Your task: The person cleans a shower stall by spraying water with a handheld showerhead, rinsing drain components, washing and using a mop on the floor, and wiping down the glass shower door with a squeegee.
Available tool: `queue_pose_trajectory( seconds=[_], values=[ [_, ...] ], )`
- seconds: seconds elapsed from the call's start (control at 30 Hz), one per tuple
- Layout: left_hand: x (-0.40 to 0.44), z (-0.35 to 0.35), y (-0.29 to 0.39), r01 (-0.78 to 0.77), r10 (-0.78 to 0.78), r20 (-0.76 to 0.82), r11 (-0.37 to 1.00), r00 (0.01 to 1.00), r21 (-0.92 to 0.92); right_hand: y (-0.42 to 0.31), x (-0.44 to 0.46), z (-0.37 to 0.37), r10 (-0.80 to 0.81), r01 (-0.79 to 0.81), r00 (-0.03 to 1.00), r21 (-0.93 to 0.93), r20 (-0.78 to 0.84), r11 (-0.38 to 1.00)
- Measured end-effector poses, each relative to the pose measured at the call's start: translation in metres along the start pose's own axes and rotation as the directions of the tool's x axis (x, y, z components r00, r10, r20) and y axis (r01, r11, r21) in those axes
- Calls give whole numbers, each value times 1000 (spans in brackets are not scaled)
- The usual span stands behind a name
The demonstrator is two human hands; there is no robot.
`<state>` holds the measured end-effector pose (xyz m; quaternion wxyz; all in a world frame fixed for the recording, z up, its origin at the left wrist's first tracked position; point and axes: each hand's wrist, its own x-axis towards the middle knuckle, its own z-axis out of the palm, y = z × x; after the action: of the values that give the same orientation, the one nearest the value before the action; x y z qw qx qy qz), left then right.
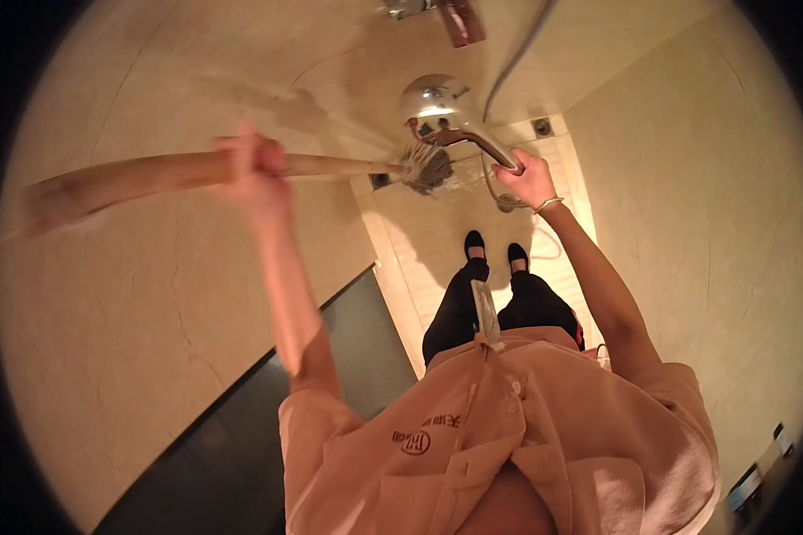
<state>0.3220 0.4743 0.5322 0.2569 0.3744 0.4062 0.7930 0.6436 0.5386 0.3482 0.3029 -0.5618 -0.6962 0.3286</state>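
My left hand (259, 169) is wrapped round a long wooden handle (330, 166) and is blurred by motion. A grey, frayed brush head (429, 169) sits at the handle's far end, beneath the shower head. In my right hand (531, 180) is the handle of a chrome shower head (435, 105), its round shiny side facing up. Fine streaks of water show near the brush head. The grey hose (519, 55) runs up from beside the shower head along the wall.
Metal fittings (459, 20) are on the wall at the top. Two drains, one at the right (542, 127) and one at the left (380, 180), lie in the tiled floor around my black shoes. A dark panel (268, 419) runs along the lower left.
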Motion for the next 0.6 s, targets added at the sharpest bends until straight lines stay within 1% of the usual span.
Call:
queue_pose_trajectory(
  seconds=[0.03, 0.07, 0.1, 0.13, 0.2, 0.23, 0.27, 0.3, 0.33, 0.37, 0.4, 0.43, 0.5, 0.53, 0.57, 0.6],
  values=[
    [9, 5, 34, -58, 55, 111, 998, 992, 21, -14, -4, -12, -35, 34, 999, -11, -7, 999],
    [8, 13, 68, -103, 106, 243, 994, 964, -26, -22, -14, -18, -59, 59, 998, -12, 1, 998],
    [5, 15, 91, -152, 171, 359, 985, 918, -82, -24, -18, -21, -30, 29, 999, 57, 21, 998],
    [5, 13, 103, -163, 181, 468, 983, 865, -79, -21, -16, -22, -42, 40, 999, 54, 23, 998],
    [6, 9, 113, -188, 200, 667, 978, 717, -91, -14, -14, -23, -68, 67, 998, 38, 16, 997],
    [4, 15, 104, -417, 331, 655, 909, 680, -26, -12, -13, -24, -39, 38, 999, 46, 32, 998],
    [35, 13, 78, -327, 222, 632, 943, 743, 54, -12, 9, -29, -5, 4, 999, 30, 43, 1000],
    [46, -12, 50, -249, 131, 599, 961, 790, 118, -13, 15, -25, 10, -11, 999, 7, 41, 1000],
    [45, -19, 13, -121, 71, 326, 984, 943, 135, -14, 19, -25, 22, -21, 999, -13, 37, 1000],
    [42, -21, -30, 16, -19, 23, 993, 1000, 115, -20, 24, -26, 48, -47, 998, -20, 48, 999],
    [27, -23, -84, 72, -8, -329, 981, 944, 181, -23, 26, -29, 69, -68, 996, -26, 58, 997],
    [15, -25, -121, 148, 30, -639, 963, 769, 224, -25, 27, -31, 88, -86, 994, -35, 69, 996],
    [17, -45, -126, 170, -163, -390, 985, 906, -17, -14, 28, -29, 82, -80, 995, -37, 49, 996],
    [17, -42, -113, 197, -224, -240, 972, 945, -132, -13, 28, -28, 72, -70, 997, -35, 42, 997],
    [18, -44, -96, 193, -210, -113, 970, 971, -150, -12, 20, -25, 78, -76, 995, -26, 63, 997],
    [37, -16, -61, 184, -182, 30, 966, 983, -180, -16, 21, -30, 76, -75, 995, -19, 64, 997]
  ],
)
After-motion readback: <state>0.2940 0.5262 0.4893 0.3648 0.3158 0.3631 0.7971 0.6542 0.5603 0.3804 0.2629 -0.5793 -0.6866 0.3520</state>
